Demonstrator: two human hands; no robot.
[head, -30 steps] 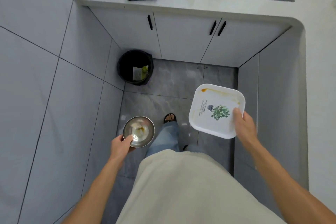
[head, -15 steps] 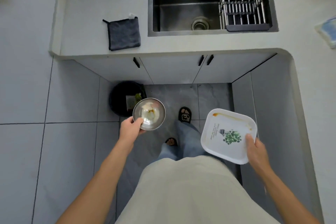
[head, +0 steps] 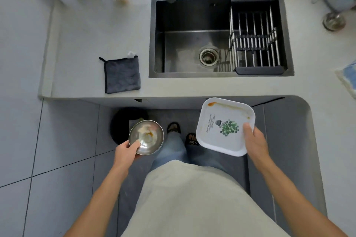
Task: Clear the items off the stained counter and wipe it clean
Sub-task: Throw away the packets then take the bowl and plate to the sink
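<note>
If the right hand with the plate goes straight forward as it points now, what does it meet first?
Probably the counter edge in front of the sink. The right hand holds the plate near that edge, but from above I cannot tell whether the plate is below or above the counter level.

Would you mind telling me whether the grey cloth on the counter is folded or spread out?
Folded: the grey cloth lies flat as a neat square on the counter, with doubled edges showing.
</note>
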